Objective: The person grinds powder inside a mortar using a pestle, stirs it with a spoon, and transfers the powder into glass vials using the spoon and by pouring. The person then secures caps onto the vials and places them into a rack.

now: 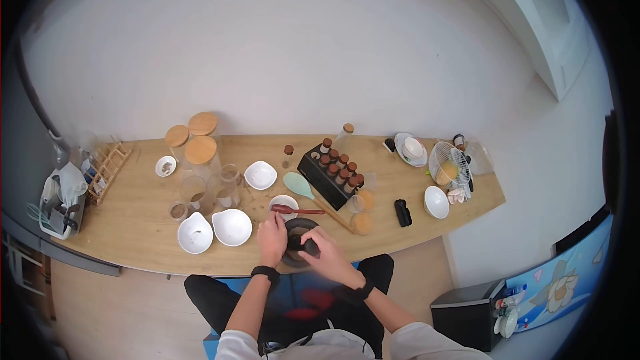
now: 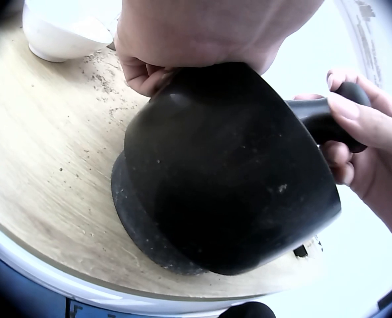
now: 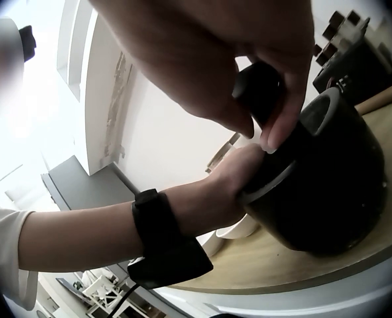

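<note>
A black stone mortar [image 1: 295, 243] stands on a dark round mat at the front edge of the wooden counter [image 1: 140, 220]. My left hand [image 1: 272, 239] grips its left rim, fingers curled over the edge. My right hand [image 1: 325, 253] holds the black pestle [image 1: 308, 247], whose end goes into the bowl. In the left wrist view the mortar [image 2: 229, 172] fills the frame, with the left hand [image 2: 202, 33] on top and the right hand [image 2: 368, 146] round the pestle [image 2: 328, 116]. In the right wrist view the right hand [image 3: 209, 59] pinches the pestle [image 3: 259, 89] above the mortar [image 3: 335, 192].
Two white bowls [image 1: 231, 227] sit left of the mortar, and a red spoon [image 1: 297, 210] lies across a small bowl behind it. A black spice rack [image 1: 330, 173], a mint spatula [image 1: 298, 185], lidded glass jars [image 1: 200, 150] and a wire basket [image 1: 448, 163] stand farther back.
</note>
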Demonstrator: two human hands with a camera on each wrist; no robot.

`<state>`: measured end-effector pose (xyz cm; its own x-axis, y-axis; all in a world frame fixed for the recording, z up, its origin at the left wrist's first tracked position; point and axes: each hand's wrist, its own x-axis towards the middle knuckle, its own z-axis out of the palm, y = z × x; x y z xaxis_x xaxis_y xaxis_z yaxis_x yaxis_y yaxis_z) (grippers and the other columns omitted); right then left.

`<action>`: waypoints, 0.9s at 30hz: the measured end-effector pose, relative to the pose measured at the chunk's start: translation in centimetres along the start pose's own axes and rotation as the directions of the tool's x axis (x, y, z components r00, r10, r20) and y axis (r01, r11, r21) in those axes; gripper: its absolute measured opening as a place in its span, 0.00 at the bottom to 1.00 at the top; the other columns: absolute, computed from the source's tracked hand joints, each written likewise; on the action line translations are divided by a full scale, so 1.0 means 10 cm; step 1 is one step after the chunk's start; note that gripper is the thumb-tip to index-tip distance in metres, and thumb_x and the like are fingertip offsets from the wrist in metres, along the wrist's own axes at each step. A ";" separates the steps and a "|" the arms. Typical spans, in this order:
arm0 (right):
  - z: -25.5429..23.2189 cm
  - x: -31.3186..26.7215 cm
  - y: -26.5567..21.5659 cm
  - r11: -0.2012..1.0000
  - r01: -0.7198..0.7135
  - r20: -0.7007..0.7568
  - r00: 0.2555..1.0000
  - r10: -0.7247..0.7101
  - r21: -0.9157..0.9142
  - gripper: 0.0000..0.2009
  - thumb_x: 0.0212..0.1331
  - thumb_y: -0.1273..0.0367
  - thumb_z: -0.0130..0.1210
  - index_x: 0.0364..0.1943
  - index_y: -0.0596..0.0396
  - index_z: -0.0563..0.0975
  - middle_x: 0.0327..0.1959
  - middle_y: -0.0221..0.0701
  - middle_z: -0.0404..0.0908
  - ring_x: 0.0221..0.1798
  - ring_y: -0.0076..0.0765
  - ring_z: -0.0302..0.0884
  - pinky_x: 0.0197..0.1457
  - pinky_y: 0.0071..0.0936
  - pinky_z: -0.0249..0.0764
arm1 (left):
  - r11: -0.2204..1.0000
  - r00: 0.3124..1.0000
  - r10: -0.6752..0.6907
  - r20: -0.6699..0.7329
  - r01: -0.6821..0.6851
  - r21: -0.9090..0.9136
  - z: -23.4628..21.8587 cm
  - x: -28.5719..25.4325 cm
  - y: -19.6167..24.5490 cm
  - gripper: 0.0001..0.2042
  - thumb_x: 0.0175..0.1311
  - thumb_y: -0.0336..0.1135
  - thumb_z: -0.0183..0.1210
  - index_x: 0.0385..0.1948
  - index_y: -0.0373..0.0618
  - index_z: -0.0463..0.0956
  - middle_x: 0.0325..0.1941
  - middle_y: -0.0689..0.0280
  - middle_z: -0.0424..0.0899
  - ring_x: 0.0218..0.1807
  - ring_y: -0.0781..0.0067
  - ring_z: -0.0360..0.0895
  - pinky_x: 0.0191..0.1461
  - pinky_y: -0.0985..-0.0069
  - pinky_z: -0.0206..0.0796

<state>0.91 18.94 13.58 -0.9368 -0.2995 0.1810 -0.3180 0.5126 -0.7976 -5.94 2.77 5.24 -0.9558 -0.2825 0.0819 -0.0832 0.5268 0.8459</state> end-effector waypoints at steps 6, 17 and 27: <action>-0.10 0.04 -0.01 0.980 -0.194 -0.076 0.978 0.196 0.032 0.12 0.64 0.74 0.66 0.47 0.54 0.75 0.49 0.41 0.79 0.55 0.54 0.79 0.59 0.41 0.75 | 1.000 1.000 0.026 -0.006 -0.026 0.013 0.06 0.02 -0.08 0.16 0.81 0.41 0.51 0.37 0.40 0.82 0.32 0.42 0.87 0.38 0.32 0.84 0.45 0.40 0.73; -0.09 -0.01 0.01 0.961 -0.260 -0.073 0.961 0.267 0.094 0.13 0.67 0.72 0.66 0.49 0.54 0.74 0.49 0.42 0.78 0.55 0.55 0.79 0.59 0.41 0.75 | 1.000 1.000 0.012 0.012 -0.012 0.016 0.07 0.03 -0.08 0.17 0.81 0.42 0.50 0.37 0.41 0.83 0.33 0.43 0.87 0.40 0.32 0.84 0.46 0.39 0.73; -0.12 0.02 0.05 0.994 -0.093 -0.027 0.995 0.094 0.058 0.11 0.68 0.69 0.66 0.46 0.54 0.74 0.46 0.43 0.77 0.50 0.56 0.79 0.55 0.44 0.75 | 1.000 1.000 0.021 -0.005 -0.021 0.020 0.06 0.01 -0.09 0.16 0.81 0.42 0.50 0.38 0.42 0.83 0.33 0.44 0.87 0.39 0.32 0.84 0.45 0.39 0.73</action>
<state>0.40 20.05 13.92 -0.9663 -0.2276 0.1206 -0.2208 0.4907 -0.8429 -6.08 2.74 4.20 -0.9558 -0.2755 0.1028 -0.0684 0.5482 0.8335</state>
